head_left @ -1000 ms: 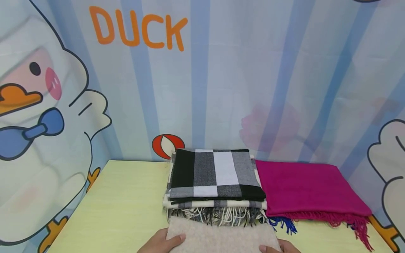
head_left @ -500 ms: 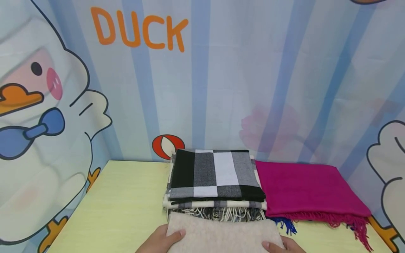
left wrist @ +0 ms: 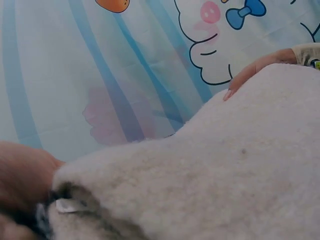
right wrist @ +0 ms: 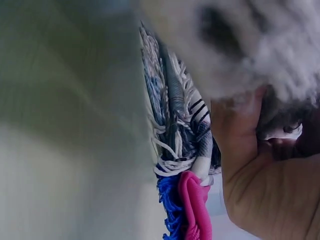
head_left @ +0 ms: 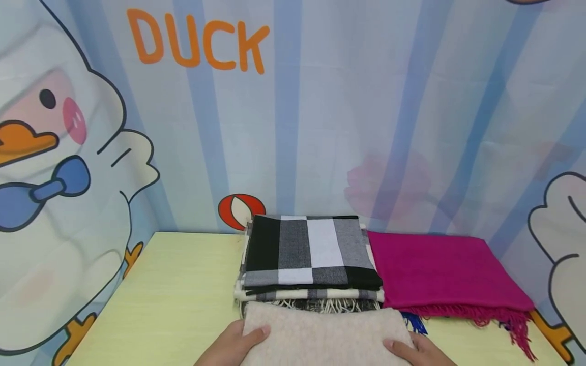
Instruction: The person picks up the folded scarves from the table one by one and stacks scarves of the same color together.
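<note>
A folded, fuzzy beige scarf [head_left: 325, 335] spans the bottom of the head view, held at its two side edges. My left hand [head_left: 229, 346] grips its left edge, thumb on top and the other fingers out of sight beneath. On the opposite edge my right hand [head_left: 420, 349] pinches it the same way. In the left wrist view the scarf's nubby surface [left wrist: 210, 170] fills the lower part, its folded layers showing beside the left hand [left wrist: 25, 175]. Seen from the right wrist, the right hand [right wrist: 270, 195] is under the blurred fuzzy edge. The scarf overlaps the stack's front fringe.
Just beyond lies a stack of folded scarves, a black-and-white checked scarf [head_left: 316, 249] on top and white-and-grey fringe [head_left: 334, 305] in front. To its right is a folded magenta scarf [head_left: 453, 274] with blue fringe [head_left: 415, 323] beneath. They lie on a pale yellow table [head_left: 183, 284] against a duck-print curtain [head_left: 316, 127].
The beige scarf has shifted slightly up toward the stack and covers more of its fringe. My right hand has moved a little to the right; both hands keep their grip.
</note>
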Action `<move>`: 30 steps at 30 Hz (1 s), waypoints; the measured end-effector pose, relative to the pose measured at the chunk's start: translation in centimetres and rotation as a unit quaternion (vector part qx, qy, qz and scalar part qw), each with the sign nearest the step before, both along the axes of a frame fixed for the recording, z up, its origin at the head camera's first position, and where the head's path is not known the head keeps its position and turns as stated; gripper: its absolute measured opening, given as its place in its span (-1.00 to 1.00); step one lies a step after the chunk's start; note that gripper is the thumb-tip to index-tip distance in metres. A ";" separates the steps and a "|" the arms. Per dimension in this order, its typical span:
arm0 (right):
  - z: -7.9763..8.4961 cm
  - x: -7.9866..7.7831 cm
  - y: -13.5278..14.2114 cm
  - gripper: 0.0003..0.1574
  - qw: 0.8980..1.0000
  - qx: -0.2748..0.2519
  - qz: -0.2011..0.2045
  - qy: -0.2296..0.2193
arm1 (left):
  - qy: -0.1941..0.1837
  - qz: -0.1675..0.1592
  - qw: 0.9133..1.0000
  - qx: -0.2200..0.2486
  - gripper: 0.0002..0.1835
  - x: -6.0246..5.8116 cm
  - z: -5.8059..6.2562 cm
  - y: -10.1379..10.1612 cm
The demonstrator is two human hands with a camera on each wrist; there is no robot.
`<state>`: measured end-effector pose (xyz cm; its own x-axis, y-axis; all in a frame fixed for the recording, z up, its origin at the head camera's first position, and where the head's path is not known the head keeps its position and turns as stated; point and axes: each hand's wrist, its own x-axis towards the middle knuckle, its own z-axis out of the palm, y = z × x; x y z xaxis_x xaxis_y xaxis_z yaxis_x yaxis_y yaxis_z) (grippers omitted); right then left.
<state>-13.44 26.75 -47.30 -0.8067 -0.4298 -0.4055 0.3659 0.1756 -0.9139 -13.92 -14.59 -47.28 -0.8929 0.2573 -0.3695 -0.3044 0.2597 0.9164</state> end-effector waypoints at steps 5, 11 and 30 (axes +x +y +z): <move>0.9 -0.4 0.3 -0.33 1.000 0.014 0.009 -0.007 | -0.006 0.012 1.000 0.002 -0.28 -0.3 0.4 0.3; 1.6 -0.6 0.4 -0.29 1.000 0.013 0.004 -0.018 | 0.013 0.007 1.000 -0.002 -0.30 -0.5 0.6 0.3; 2.9 -0.7 1.7 -0.22 0.999 -0.025 -0.012 -0.024 | 0.026 0.014 0.995 0.094 -0.43 -1.1 1.3 2.2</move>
